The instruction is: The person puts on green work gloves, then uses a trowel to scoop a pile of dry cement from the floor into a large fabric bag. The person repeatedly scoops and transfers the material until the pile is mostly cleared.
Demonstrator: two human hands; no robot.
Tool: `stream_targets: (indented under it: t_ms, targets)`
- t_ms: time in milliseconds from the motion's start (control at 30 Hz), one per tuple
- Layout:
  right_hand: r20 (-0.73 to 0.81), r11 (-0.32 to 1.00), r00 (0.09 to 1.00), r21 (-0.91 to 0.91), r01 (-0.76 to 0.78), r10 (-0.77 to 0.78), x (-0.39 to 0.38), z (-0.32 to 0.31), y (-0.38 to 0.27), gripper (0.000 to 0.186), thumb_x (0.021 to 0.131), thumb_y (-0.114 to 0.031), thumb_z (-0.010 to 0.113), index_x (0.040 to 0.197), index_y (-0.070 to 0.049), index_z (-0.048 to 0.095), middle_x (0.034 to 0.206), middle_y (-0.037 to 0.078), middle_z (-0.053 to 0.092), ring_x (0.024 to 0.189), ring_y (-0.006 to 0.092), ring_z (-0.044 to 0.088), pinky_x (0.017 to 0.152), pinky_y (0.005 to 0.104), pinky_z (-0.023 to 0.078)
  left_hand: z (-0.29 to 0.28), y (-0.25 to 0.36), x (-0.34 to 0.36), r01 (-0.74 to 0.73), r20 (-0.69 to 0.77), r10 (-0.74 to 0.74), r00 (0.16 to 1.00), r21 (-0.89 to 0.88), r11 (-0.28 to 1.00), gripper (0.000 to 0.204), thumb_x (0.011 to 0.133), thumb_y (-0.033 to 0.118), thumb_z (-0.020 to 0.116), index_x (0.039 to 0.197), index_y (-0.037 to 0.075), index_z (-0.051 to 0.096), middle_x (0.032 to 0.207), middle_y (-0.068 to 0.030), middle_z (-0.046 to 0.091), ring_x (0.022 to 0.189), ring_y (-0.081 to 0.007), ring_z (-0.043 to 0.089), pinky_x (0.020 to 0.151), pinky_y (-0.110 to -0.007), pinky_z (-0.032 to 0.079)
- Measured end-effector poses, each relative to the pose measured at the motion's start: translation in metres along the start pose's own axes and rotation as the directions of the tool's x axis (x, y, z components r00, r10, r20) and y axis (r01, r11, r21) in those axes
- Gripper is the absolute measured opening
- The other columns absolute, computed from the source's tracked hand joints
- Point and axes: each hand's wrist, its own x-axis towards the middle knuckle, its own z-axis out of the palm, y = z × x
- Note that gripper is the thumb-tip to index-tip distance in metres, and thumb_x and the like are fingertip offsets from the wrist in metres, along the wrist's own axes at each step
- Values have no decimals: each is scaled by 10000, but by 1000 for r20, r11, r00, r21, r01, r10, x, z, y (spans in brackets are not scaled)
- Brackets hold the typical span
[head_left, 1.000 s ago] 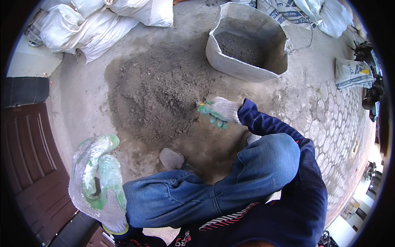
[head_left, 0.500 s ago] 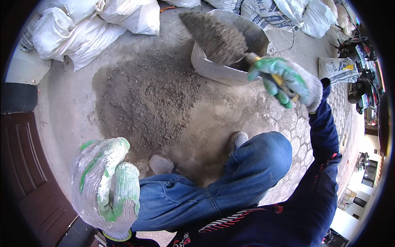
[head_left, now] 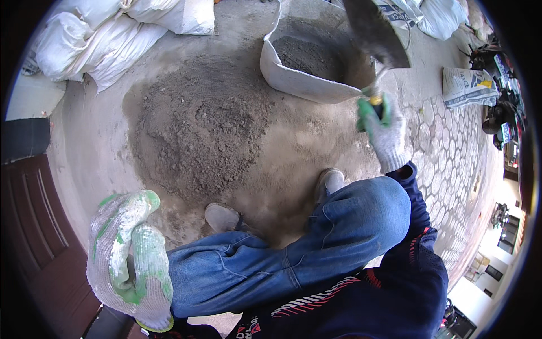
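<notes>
Two gloved hands in view; positions taken from the heap of grey mix [head_left: 209, 124] on the dusty floor [head_left: 305, 135]. Right hand [head_left: 385, 129]: to the right of the heap, fingers wrapped around the handle of a trowel [head_left: 379, 37], which lies beyond and right of the heap, blade directed away from the person. Blade blurred; it overlaps the right part of a pale tub [head_left: 299, 82] in view, contact with it cannot be told. Tub sits beyond and right of the heap, loose grey material [head_left: 310, 56] inside. Left hand [head_left: 110, 260]: on the person's side of the heap, toward its left end, fingers together and half curled, a gap between them and the thumb (palm coating green, smeared white). Two shoes [head_left: 222, 217] at the heap's near right side; blue jeans [head_left: 237, 271] nearer the person. White sacks [head_left: 107, 45] beyond and left of the heap; printed bag [head_left: 468, 87] far to its right, near stone-patterned paving [head_left: 446, 147]. Brown door [head_left: 42, 209] left of the heap.
</notes>
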Motion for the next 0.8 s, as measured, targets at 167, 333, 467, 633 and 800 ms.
stream_targets:
  t_ms: [167, 333, 467, 633, 800]
  targets:
    - [518, 840, 853, -491, 233, 66, -34, 62, 59, 282, 950, -300, 729, 1091, -89, 606, 909, 129, 672, 757, 291, 700, 704, 438, 571, -3, 2, 2, -21, 15, 21, 1000, 8, 1000, 248, 905, 127, 691, 1110, 6, 763, 1074, -125, 767, 1070, -274, 703, 1016, -427, 521]
    - [333, 747, 941, -641, 177, 62, -24, 113, 131, 313, 967, -342, 649, 1097, -67, 576, 914, 226, 700, 867, 449, 702, 740, 526, 551, -4, 2, 2, -32, 41, 31, 999, 18, 999, 249, 894, 128, 699, 1103, 10, 766, 1075, -125, 768, 1075, -283, 704, 1020, -435, 522]
    - [276, 687, 960, -708, 164, 54, 14, 159, 149, 356, 970, -319, 635, 1124, -9, 552, 944, 271, 705, 879, 448, 714, 745, 537, 562, -6, 6, 3, -68, 94, 67, 993, 16, 998, 249, 886, 129, 706, 1096, 13, 769, 1076, -126, 768, 1078, -290, 705, 1023, -442, 523]
    - [397, 811, 918, -540, 223, 12, -30, 201, 143, 342, 984, -264, 575, 1099, 50, 505, 784, 274, 690, 715, 473, 704, 625, 558, 553, -5, 13, 9, -105, 150, 103, 983, 6, 994, 249, 875, 131, 715, 1089, 17, 772, 1077, -126, 769, 1083, -299, 707, 1027, -451, 523]
    - [639, 839, 714, -527, 135, 287, -66, 168, 113, 406, 969, -284, 606, 1149, 55, 473, 744, 254, 674, 609, 403, 701, 554, 498, 571, -6, 23, 22, -180, 248, 178, 952, -16, 984, 250, 864, 132, 723, 1081, 20, 776, 1078, -126, 770, 1088, -307, 708, 1031, -460, 524]
